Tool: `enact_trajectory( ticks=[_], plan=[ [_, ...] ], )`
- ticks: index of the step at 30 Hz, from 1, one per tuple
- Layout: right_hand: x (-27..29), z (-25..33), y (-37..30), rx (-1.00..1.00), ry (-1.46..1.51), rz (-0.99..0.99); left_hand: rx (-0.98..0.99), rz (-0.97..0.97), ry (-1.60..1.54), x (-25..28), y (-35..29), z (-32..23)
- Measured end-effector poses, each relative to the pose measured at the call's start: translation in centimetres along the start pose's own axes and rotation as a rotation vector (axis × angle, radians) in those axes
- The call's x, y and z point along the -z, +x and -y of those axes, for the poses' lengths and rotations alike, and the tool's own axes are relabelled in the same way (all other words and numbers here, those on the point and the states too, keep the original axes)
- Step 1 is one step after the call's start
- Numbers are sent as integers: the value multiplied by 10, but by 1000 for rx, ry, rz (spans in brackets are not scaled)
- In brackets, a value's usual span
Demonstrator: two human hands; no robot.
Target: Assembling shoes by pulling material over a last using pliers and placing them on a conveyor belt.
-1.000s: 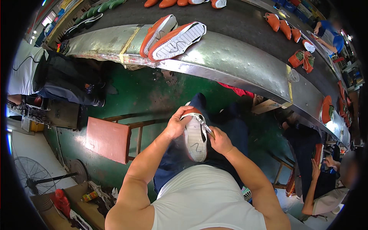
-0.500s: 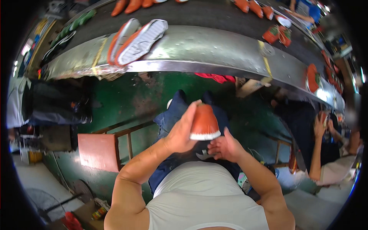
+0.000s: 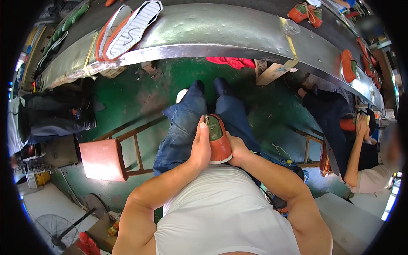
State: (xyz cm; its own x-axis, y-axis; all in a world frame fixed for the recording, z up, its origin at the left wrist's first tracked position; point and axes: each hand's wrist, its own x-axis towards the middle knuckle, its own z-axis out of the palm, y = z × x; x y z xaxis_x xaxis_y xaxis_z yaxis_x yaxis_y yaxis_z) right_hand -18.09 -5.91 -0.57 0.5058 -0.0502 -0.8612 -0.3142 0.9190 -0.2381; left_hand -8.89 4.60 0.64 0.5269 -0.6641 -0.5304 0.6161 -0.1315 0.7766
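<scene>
An orange-red shoe (image 3: 222,148) with a green tongue and a thin white sole edge is held above my lap, its opening facing up and its rounded toe toward my body. My left hand (image 3: 201,146) presses along its left side, thumb upright near the green part. On the other side, my right hand (image 3: 238,149) grips it near the toe, with most fingers hidden behind the shoe. On the metal ledge ahead rest two orange shoes (image 3: 129,32) with white soles showing.
The metal ledge (image 3: 204,27) borders a dark belt. More orange shoes (image 3: 348,66) lie at its right. A pinkish stool (image 3: 101,159) stands at left, a fan (image 3: 53,229) lower left. Another person (image 3: 361,148) works at right; someone's dark-trousered legs (image 3: 55,117) show at left.
The shoe has come down closer to my body and turned, so its green tongue now shows. My right hand, previously apart from it, has closed on its side. The view has tilted down.
</scene>
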Motion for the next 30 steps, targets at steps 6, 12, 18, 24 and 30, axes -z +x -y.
enact_trajectory(
  ticks=[6,12,18,24,30],
  plan=[
    [-14,-11,-15,-24,111,-88,-118,6,-131,7,10,9],
    [8,5,-5,-7,-274,-60,-94,34,-119,11,24,1],
    [39,47,-41,1097,-1303,152,-18,42,-158,-8,33,-9],
    [26,73,-36,1200,-1564,40,-415,246,173,-5,58,-11],
    [9,106,-11,1151,-1500,49,-769,509,780,14,82,-49]
  ],
)
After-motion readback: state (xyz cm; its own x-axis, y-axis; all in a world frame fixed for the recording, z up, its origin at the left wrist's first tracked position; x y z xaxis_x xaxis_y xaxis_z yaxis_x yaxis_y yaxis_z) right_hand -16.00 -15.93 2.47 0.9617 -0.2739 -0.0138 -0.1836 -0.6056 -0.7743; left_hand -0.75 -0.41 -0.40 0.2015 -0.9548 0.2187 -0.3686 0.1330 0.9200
